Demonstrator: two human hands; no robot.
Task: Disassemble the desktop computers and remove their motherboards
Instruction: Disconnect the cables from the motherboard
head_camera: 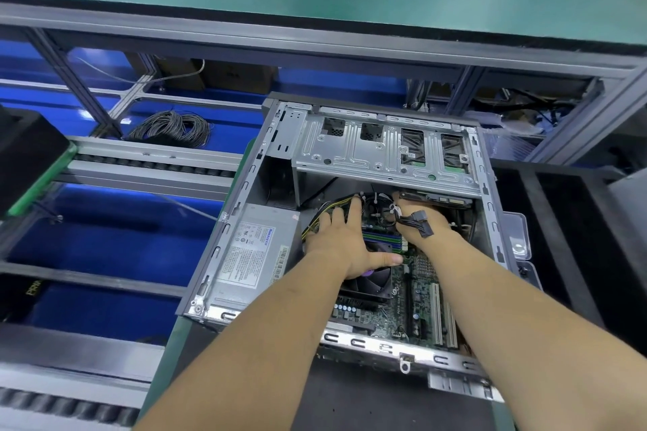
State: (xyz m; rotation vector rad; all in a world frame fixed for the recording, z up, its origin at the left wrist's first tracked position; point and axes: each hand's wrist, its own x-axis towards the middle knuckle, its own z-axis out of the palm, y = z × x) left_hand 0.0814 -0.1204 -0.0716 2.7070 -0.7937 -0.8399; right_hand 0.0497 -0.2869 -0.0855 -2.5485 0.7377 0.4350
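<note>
**Both hands in the case, working cables off the motherboard**

Left hand (345, 238) lies flat over the board, fingers straight and spread, tips at the yellow/black power wires (324, 215), thumb out over the CPU cooler fan (367, 282). Probably bracing or feeling for a plug. Right hand (425, 220) reaches under the drive cage (385, 147); black connector bundle (415, 222) drapes across its back, fingers hidden, so can't tell its grip. Motherboard (416, 297) is still seated on the floor of the open desktop case (241, 185), beside the power supply (252, 255). Cables need to go first.
</note>
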